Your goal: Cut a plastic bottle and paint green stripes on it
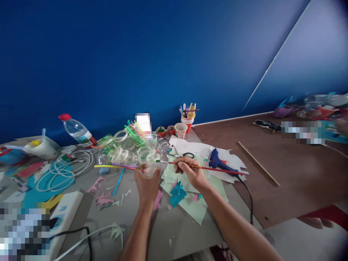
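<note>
In the head view, my left hand (146, 183) is closed around a small clear plastic piece (149, 171), thumb on its right side. The piece looks like part of a bottle, though its full shape is hidden by my fingers. A long, thin paintbrush (217, 169) with a red handle is pinched in my right hand (191, 174). Its dark greenish tip points left, at or just above the clear piece; contact I cannot make out. Under my right hand lie pale green paper sheets (197, 211) and a teal paper cutout (178, 194).
A blue glue gun (217, 159) and black-handled scissors (188, 155) lie near my right hand. Behind are cut plastic bottle pieces (119, 156), a paper cup (181, 130) and a tilted bottle (78, 132). A white power strip (67, 210), cables and a wooden stick (258, 163) flank them.
</note>
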Demonstrator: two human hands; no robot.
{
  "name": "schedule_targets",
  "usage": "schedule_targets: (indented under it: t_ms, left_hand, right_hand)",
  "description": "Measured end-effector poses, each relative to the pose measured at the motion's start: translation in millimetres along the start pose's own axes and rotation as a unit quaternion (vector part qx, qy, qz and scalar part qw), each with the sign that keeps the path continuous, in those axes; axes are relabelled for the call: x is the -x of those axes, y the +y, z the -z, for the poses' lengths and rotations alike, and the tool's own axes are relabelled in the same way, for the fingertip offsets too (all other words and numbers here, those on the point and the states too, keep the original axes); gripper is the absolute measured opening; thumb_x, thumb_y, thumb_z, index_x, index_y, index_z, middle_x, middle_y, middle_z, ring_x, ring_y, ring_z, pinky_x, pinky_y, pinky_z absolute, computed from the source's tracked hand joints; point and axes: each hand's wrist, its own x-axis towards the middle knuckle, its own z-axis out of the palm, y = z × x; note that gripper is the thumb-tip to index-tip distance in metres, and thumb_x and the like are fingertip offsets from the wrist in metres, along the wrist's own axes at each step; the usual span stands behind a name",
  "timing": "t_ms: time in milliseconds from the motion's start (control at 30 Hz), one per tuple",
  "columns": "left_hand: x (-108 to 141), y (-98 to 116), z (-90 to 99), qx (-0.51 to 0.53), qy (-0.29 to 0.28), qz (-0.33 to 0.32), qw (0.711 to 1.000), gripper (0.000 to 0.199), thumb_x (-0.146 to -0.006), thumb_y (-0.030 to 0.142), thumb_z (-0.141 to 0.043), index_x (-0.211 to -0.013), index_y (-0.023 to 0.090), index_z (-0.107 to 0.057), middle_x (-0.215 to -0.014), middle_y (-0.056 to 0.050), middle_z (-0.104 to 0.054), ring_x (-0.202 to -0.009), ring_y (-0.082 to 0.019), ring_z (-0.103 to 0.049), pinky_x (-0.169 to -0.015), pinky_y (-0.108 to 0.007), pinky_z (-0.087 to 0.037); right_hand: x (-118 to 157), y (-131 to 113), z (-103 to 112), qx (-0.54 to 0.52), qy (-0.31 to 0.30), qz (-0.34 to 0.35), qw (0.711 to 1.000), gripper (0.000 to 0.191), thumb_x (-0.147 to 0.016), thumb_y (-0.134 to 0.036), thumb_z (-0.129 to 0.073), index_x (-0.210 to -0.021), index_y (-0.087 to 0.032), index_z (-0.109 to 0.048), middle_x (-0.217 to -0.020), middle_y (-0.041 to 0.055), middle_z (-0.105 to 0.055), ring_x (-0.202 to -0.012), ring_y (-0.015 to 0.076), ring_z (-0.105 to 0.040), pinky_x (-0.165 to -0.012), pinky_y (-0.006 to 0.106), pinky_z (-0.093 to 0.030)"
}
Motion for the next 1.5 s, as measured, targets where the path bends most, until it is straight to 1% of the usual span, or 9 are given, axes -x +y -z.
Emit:
schedule_targets:
  t_ms: [200, 300, 400, 467, 767, 900, 1100, 1367, 1500]
  left_hand:
    - [-1, 0, 1.6, 0.006, -0.006, 0.015, 1.0, 0.038, -0.068, 0.039, -0.068, -0.094, 0.02, -0.049, -0.096, -0.005, -0.053, -0.098, -0.025, -0.052, -0.09, -0.042, -0.04]
    - [0, 1, 1.2, 0.009, -0.009, 0.024, 1.0, 0.039, -0.067, 0.038, -0.069, -0.095, 0.02, -0.048, -0.096, -0.005, -0.053, -0.098, -0.025, -0.052, -0.09, -0.043, -0.041]
    - [1, 1, 0.7, 0.016, -0.017, 0.016, 1.0, 0.038, -0.067, 0.037, -0.069, -0.094, 0.02, -0.049, -0.096, -0.005, -0.054, -0.098, -0.025, -0.053, -0.09, -0.043, -0.041]
    - [2, 1, 0.9, 0.023, -0.023, 0.008, 0.999, 0.035, -0.068, 0.037, -0.069, -0.094, 0.021, -0.05, -0.096, -0.005, -0.054, -0.098, -0.025, -0.053, -0.089, -0.043, -0.041]
    - [2, -1, 0.4, 0.053, -0.026, 0.019, 0.998, 0.035, -0.069, 0.038, -0.069, -0.095, 0.021, -0.051, -0.097, -0.005, -0.056, -0.098, -0.024, -0.054, -0.087, -0.041, -0.042]
    - [1, 0, -0.4, 0.031, -0.022, 0.009, 0.999, 0.037, -0.069, 0.037, -0.069, -0.096, 0.02, -0.05, -0.098, -0.006, -0.054, -0.099, -0.025, -0.053, -0.089, -0.042, -0.041]
    - [4, 5, 0.0, 0.011, -0.005, -0.003, 1.0, 0.038, -0.067, 0.034, -0.069, -0.097, 0.021, -0.049, -0.098, -0.005, -0.053, -0.099, -0.026, -0.053, -0.089, -0.044, -0.042]
    - [3, 5, 2.0, 0.013, 0.001, 0.006, 1.0, 0.038, -0.068, 0.036, -0.069, -0.098, 0.02, -0.05, -0.1, -0.007, -0.055, -0.102, -0.027, -0.053, -0.091, -0.044, -0.041]
    - [2, 4, 1.2, 0.016, -0.001, 0.005, 1.0, 0.038, -0.068, 0.036, -0.069, -0.098, 0.02, -0.05, -0.1, -0.007, -0.054, -0.102, -0.027, -0.053, -0.092, -0.045, -0.04]
  right_hand:
    - [-3, 1, 7, -0.019, 0.03, -0.001, 0.999, 0.019, -0.082, -0.032, -0.059, -0.083, -0.017, -0.072, -0.06, 0.0016, -0.062, -0.052, 0.0109, -0.05, -0.05, 0.024, -0.038]
    - [-1, 1, 6, -0.029, 0.013, -0.002, 0.999, 0.023, -0.083, -0.035, -0.058, -0.085, -0.017, -0.072, -0.062, 0.0028, -0.063, -0.052, 0.0117, -0.05, -0.05, 0.025, -0.039]
    - [2, 1, 2, -0.019, -0.019, -0.005, 1.0, 0.024, -0.084, -0.037, -0.059, -0.086, -0.016, -0.072, -0.064, 0.004, -0.065, -0.055, 0.0124, -0.052, -0.052, 0.026, -0.039]
    - [1, 2, 1, -0.02, -0.023, -0.006, 1.0, 0.024, -0.084, -0.036, -0.059, -0.086, -0.017, -0.072, -0.064, 0.0038, -0.065, -0.055, 0.012, -0.051, -0.052, 0.025, -0.039]
    - [-8, 6, 15, -0.037, 0.034, -0.008, 0.999, 0.02, -0.082, -0.033, -0.06, -0.084, -0.017, -0.072, -0.062, 0.0021, -0.063, -0.053, 0.0121, -0.051, -0.051, 0.025, -0.037]
    - [-4, 8, 13, -0.064, 0.011, -0.014, 0.998, 0.022, -0.084, -0.035, -0.059, -0.086, -0.018, -0.072, -0.063, 0.0026, -0.064, -0.053, 0.0119, -0.05, -0.051, 0.025, -0.037]
    - [0, 8, 4, -0.054, -0.023, -0.021, 0.998, 0.024, -0.084, -0.037, -0.06, -0.088, -0.018, -0.073, -0.065, 0.0033, -0.065, -0.056, 0.0124, -0.052, -0.053, 0.026, -0.04]
    - [-8, 7, 13, -0.065, 0.03, -0.035, 0.997, 0.02, -0.081, -0.032, -0.06, -0.084, -0.016, -0.072, -0.06, 0.0023, -0.063, -0.051, 0.0115, -0.049, -0.05, 0.025, -0.036]
    - [-6, 6, 13, -0.093, 0.028, -0.044, 0.994, 0.02, -0.08, -0.034, -0.061, -0.083, -0.016, -0.071, -0.06, 0.0024, -0.063, -0.051, 0.0117, -0.05, -0.05, 0.025, -0.036]
